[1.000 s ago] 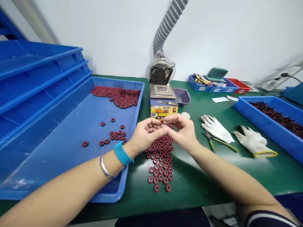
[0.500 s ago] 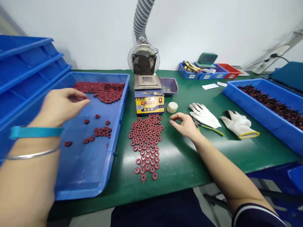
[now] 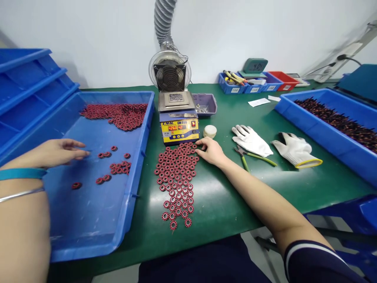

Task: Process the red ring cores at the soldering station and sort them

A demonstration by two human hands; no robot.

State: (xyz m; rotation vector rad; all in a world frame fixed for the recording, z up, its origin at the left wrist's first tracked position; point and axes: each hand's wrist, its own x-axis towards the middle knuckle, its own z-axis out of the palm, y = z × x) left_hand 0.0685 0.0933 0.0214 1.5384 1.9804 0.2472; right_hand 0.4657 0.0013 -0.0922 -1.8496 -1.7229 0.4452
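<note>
My left hand [image 3: 63,152] hovers over the bare floor of a big blue tray [image 3: 149,114], fingers stretched and slightly apart with nothing visible between them. Below and beside it lie loose small red-wound rings, one of them a lone ring [image 3: 77,185]. A dense heap of the same rings [image 3: 126,120] fills the tray's far end. On the green table, my right hand [image 3: 210,151] reaches the upper right edge of a flat patch of red rings [image 3: 176,167]. Its thumb and fingertips are parted around that edge, gripping nothing that I can make out.
A yellow-fronted solder pot [image 3: 180,131] stands behind the patch, under a fan and grey hose [image 3: 165,21]. To the right are a round white pad [image 3: 210,131], green-handled cutters [image 3: 244,157], white gloves [image 3: 253,141] and a blue bin of dark parts [image 3: 321,129]. Blue trays [image 3: 26,90] are stacked left.
My left hand has lowered and moved left, its fingers now straighter and apart. My right hand has moved left to the edge of the ring patch. The view has shifted slightly.
</note>
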